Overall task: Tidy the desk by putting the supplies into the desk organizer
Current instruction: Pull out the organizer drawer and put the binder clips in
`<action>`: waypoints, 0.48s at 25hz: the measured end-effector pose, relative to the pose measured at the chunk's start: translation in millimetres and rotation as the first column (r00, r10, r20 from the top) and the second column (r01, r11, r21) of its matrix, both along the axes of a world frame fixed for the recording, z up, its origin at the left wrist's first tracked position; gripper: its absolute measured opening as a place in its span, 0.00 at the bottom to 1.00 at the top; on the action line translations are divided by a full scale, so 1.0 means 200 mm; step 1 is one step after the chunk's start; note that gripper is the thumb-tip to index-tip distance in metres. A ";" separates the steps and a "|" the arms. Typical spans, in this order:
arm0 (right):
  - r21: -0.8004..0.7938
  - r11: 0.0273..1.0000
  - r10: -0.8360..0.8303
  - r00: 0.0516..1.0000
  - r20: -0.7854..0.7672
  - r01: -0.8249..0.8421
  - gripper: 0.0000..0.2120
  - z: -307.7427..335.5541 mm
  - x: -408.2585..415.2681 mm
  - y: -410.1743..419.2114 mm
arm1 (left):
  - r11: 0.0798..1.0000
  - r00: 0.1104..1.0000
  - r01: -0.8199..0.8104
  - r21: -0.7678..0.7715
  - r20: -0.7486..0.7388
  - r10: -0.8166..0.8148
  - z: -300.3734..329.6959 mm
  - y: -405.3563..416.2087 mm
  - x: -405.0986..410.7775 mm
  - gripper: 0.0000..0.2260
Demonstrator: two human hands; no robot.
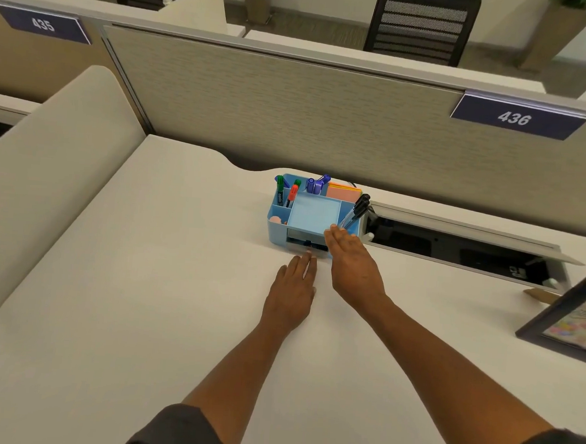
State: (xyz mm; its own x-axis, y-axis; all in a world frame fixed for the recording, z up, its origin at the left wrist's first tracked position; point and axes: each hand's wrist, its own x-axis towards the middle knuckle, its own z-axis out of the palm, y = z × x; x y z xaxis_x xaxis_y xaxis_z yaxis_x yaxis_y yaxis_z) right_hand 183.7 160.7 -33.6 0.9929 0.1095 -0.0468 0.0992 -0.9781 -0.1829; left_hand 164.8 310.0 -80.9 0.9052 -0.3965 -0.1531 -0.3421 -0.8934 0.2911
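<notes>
Our right hand (pixel 352 263) covers the near right corner of the desk organizer (pixel 278 217), so we cannot see the drawer front there. The framed picture (pixel 567 317) is cut off at the right edge, its artwork blurred. Marker (pixel 280 191) lettering is too small to read.

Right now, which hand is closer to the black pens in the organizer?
Right. The right hand reaches the organizer's front right corner, fingertips just below the black pens. The left hand lies flat on the desk, farther away.

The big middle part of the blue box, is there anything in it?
No, the big middle compartment of the blue organizer shows only its bare blue floor, while the markers and pens stand in the side slots.
</notes>
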 end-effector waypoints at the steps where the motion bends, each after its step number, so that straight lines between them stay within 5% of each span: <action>1: -0.003 1.000 0.005 1.000 0.004 -0.005 0.35 0.00 0.00 0.00 | 1.000 1.000 -0.003 0.002 -0.003 0.003 0.00 0.00 0.02 0.28; 12: 0.024 0.999 0.033 0.999 -0.026 -0.032 0.36 0.01 0.00 -0.02 | 0.999 0.997 -0.036 -0.022 -0.063 0.035 -0.01 -0.03 0.00 0.31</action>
State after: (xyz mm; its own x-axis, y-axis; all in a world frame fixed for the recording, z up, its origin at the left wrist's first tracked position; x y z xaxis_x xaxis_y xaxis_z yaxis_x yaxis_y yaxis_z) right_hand 184.0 156.5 -32.0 0.9872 0.1434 -0.0704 0.1259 -0.9697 -0.2093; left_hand 164.4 303.1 -83.1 0.9077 -0.3686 -0.2007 -0.2911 -0.8975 0.3314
